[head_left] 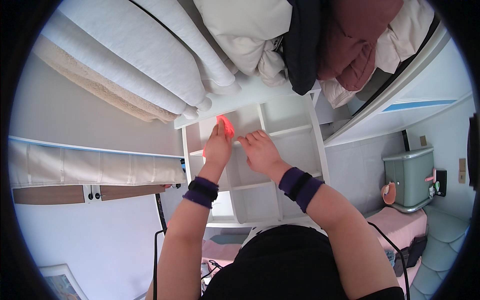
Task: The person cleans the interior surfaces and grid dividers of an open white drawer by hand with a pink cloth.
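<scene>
Under the fingers of my left hand is a bright red-orange cloth, partly hidden by the hand. It lies over the upper left part of a white drawer with compartments; whether the fingers grip it or only press on it does not show. My right hand hovers over the middle compartments, its fingers curled loosely with nothing visible in them. The two hands are apart. A dark purple band circles each wrist.
Pale, black and dark red garments hang over the drawer's far edge. A white wardrobe door curves along the right. Further right stands a green bedside cabinet beside a pink-covered bed.
</scene>
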The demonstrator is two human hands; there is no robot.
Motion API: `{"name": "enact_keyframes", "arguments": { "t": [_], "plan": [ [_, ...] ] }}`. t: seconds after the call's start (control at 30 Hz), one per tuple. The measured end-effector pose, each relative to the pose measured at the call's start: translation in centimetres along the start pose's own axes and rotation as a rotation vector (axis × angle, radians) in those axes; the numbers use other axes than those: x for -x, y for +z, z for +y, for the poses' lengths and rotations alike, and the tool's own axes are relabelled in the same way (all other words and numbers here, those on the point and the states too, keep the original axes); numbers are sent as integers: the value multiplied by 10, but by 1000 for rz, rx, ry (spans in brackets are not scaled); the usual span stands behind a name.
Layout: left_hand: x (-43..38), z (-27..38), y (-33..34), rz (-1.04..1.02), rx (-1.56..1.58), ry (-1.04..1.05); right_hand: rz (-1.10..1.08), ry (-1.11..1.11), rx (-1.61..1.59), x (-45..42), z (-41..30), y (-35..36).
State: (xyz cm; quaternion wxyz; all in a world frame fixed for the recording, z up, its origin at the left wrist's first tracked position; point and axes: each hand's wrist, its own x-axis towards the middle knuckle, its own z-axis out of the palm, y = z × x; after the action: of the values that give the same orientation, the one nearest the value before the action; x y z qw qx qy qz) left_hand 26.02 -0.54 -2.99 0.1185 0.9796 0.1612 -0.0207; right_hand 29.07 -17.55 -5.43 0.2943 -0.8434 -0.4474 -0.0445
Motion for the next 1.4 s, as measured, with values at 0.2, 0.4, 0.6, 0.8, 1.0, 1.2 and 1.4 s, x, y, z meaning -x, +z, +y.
{"name": "enact_keyframes", "arguments": {
  "t": [0.2,0.4,0.6,0.8,1.0,1.2,1.4],
  "plan": [
    [40,-23,-1,69,-71,218,-4,8,-6,0,0,3],
    [49,-21,-37,-17,5,273,-14,-2,-31,0,-1,1],
    [57,-5,-36,34,730,199,69,139,-466,-7,-22,-19],
    [37,6,-54,-41,1260,158,86,315,-810,-41,-26,-35],
    [14,-64,-7,98,704,49,-32,378,-169,-66,-12,-26],
    [53,-57,16,70,190,256,-267,221,75,-69,-17,-8],
    [56,-56,7,60,248,301,-709,114,181,-83,36,50]
  ]
}}
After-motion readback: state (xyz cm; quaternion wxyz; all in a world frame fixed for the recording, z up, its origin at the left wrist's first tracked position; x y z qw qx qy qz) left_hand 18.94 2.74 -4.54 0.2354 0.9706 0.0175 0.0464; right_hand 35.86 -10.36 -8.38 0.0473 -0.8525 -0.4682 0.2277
